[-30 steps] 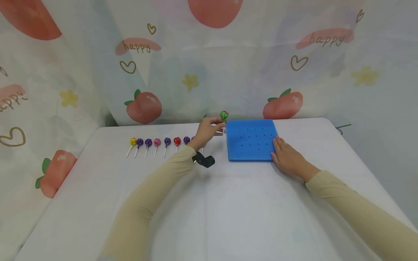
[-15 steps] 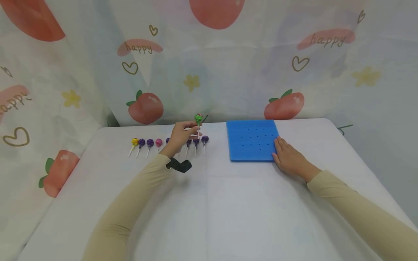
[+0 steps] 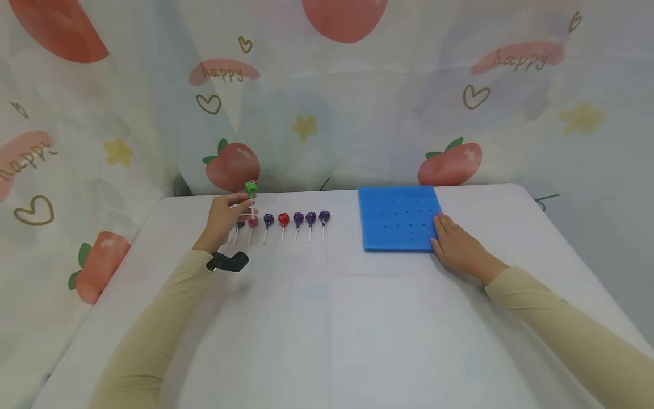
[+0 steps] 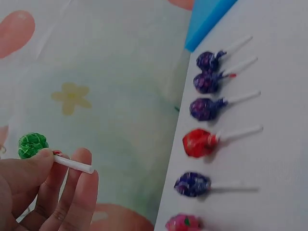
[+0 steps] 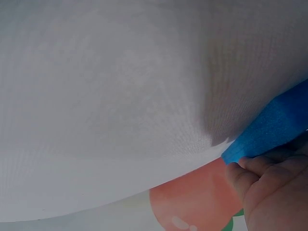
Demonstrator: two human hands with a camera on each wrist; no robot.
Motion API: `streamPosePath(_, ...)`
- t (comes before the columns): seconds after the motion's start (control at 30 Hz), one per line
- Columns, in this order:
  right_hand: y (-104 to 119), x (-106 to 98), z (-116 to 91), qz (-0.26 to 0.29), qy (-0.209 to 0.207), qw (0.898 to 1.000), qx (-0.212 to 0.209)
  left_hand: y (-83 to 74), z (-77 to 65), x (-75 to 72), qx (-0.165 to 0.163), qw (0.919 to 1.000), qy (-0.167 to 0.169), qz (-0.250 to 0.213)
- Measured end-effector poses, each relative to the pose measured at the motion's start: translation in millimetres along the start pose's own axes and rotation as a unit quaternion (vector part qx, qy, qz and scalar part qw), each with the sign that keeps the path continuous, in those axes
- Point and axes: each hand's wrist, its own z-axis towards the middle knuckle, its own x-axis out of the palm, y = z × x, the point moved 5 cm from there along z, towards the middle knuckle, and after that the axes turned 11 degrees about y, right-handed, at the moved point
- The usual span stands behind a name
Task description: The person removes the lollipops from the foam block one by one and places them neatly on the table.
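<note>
Between thumb and fingers, my left hand (image 3: pixel 223 220) pinches a green-wrapped lollipop (image 3: pixel 251 189), its head up and its white stick pointing down. In the left wrist view, the green lollipop (image 4: pixel 33 144) is gripped just below its head. Hand and lollipop are raised over the left part of a row of lollipops, covering the leftmost ones in the head view. My right hand (image 3: pixel 460 248) rests with straight fingers along the right edge of a blue board (image 3: pixel 398 241) dotted with small holes. The right wrist view shows fingers against the board's side (image 5: pixel 269 127).
Along the row lie a pink lollipop (image 3: pixel 252 222), a red lollipop (image 3: pixel 283 219) and several purple ones, such as the purple lollipop (image 3: pixel 324 216) at its right end. A white cloth covers the table (image 3: pixel 327 329). A printed curtain (image 3: pixel 357 113) hangs behind it.
My left hand has carried the green lollipop leftward from beside the blue board to over the row's left part, uncovering the purple lollipops at the right end. My right hand stays at the board.
</note>
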Motion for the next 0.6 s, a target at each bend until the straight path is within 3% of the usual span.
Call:
streamPosePath(0.3,-2.0,2.3,0.5,-0.002,-0.003,1.000,-0.004,28.5,-17.3,-60.1,0.006,0.9981,-0.062,-0.005)
streamPosePath(0.6,-1.9,2.0,0.8,0.003,-0.003,1.000,-0.006,60.6,-23.7,-94.8,-0.072,0.9926,-0.088,0.044)
